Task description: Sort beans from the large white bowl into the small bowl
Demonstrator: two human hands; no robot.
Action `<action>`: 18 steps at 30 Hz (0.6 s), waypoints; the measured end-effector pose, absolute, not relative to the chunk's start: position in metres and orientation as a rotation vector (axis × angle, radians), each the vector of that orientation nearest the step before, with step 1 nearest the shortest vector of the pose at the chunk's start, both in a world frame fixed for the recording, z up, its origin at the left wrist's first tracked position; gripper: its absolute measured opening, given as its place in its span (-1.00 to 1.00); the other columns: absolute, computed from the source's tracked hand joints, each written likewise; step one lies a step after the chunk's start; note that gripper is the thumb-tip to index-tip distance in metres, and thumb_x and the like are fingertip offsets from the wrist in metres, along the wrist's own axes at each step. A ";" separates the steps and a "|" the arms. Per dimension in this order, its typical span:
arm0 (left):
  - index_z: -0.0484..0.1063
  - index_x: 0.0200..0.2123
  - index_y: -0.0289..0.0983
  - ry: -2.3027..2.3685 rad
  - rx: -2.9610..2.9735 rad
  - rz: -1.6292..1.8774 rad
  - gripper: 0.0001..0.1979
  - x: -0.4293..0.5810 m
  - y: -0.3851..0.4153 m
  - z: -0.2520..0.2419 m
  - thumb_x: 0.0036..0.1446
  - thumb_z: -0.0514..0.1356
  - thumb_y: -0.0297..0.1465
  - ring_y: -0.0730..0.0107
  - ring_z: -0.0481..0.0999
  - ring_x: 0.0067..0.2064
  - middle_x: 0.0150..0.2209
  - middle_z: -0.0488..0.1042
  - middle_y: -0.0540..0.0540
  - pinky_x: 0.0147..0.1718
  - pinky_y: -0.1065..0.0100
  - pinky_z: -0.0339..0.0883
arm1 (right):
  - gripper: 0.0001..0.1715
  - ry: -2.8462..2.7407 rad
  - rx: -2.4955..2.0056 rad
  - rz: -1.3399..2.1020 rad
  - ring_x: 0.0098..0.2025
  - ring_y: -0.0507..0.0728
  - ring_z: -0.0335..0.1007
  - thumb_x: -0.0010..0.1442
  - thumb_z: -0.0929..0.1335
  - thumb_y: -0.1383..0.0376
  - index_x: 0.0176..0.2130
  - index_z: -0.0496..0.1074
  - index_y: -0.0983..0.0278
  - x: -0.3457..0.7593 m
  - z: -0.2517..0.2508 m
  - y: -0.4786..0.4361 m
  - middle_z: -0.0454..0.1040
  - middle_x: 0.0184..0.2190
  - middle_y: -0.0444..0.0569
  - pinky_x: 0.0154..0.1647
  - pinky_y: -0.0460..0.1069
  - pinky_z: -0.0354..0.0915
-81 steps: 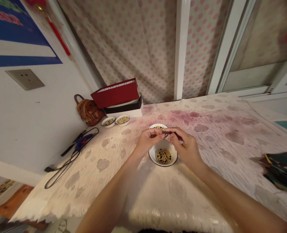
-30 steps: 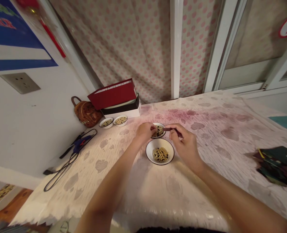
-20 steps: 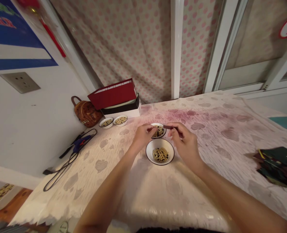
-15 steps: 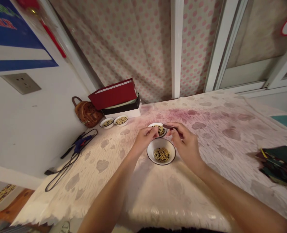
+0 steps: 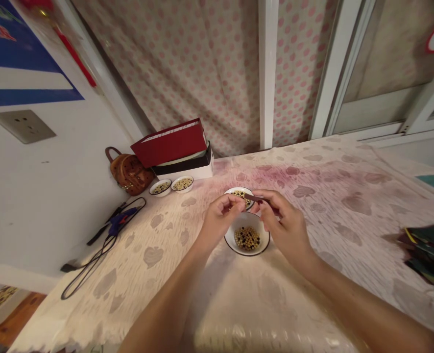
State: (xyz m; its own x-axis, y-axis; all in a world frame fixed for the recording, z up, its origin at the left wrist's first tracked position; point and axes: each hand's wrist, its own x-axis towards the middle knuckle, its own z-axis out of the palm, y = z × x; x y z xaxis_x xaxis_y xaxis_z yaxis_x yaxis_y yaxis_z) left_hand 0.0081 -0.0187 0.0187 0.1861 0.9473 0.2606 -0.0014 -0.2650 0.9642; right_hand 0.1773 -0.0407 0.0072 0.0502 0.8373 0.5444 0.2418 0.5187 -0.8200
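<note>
My right hand [image 5: 286, 220] pinches a thin, flat, dark brown tool [image 5: 253, 197] whose free end points left. Facing it, my left hand [image 5: 219, 220] has thumb and forefinger drawn together near the tool's tip; whatever they hold is too small to make out. Below and between the hands stands a larger white bowl [image 5: 230, 240] with a dark rim, holding yellow and black beads or beans [image 5: 247, 239]. Just behind it, partly covered by my fingers, is a smaller white bowl [image 5: 239, 189] with similar pieces inside.
Two small bowls, a left one [image 5: 160, 194] and a right one [image 5: 182, 190], hold similar pieces. Behind them are stacked boxes [image 5: 171, 142] and a brown mini backpack [image 5: 132, 174]. A black cable [image 5: 88, 279] lies left; camouflage cloth [image 5: 430, 250] lies right.
The brown tool and my right hand have come slightly lower, and the tool's tip is closer to my left fingers. My left hand has turned a little. The view has shifted slightly.
</note>
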 end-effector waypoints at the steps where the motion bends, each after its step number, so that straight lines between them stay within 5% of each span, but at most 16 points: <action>1: 0.51 -0.32 -0.27 0.957 1.513 1.262 -0.73 0.009 -0.020 0.019 0.16 0.36 -0.18 0.41 0.45 -0.25 -0.29 0.52 -0.07 -0.18 0.34 0.31 | -0.71 -1.499 -0.971 0.589 -0.38 0.10 0.51 0.40 0.25 0.25 0.00 0.51 0.13 0.177 0.008 -0.042 0.57 -0.35 -0.10 -0.33 0.02 0.41; 18: 0.57 -0.29 -0.28 0.968 1.563 1.282 -0.82 0.013 -0.028 0.020 0.14 0.38 -0.28 0.37 0.51 -0.27 -0.33 0.57 -0.08 -0.20 0.30 0.37 | -0.72 -1.594 -0.923 0.568 -0.36 0.08 0.51 0.39 0.26 0.28 -0.06 0.56 0.15 0.179 0.009 -0.043 0.57 -0.35 -0.10 -0.34 -0.01 0.40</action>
